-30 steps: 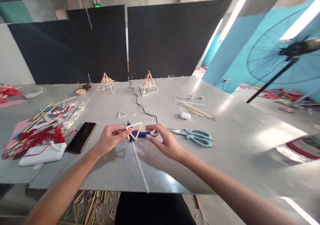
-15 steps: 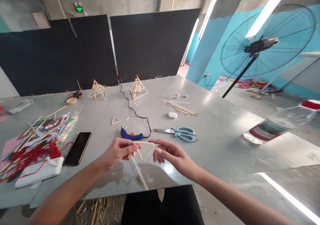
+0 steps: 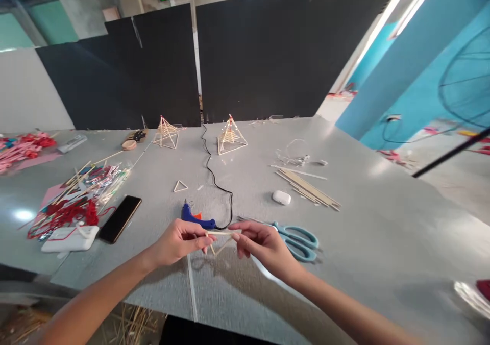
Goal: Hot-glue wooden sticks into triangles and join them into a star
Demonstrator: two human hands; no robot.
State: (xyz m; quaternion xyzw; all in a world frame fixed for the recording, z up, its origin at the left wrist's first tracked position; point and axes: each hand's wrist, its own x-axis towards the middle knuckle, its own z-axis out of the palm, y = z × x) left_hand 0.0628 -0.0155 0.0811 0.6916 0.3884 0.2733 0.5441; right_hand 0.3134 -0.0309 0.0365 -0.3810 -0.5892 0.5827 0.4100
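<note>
Between both hands hangs a small triangle of thin wooden sticks, above the near part of the table. My left hand pinches its left corner between thumb and fingers. At its right corner, my right hand is closed with thumb and forefinger on the stick. A blue hot glue gun lies just beyond my left hand, its black cord running back. Partly hidden behind my right hand are scissors with light blue handles. A smaller stick triangle lies flat beyond the glue gun.
Two stick pyramids stand at the back. Loose flat sticks and a white case lie right. Left are a phone, a white power bank, and red yarn among packets. A black partition stands behind.
My right hand has closed on the triangle's right corner, where it was beside it with fingers apart. The camera view has turned left, and the triangle is tilted flatter.
</note>
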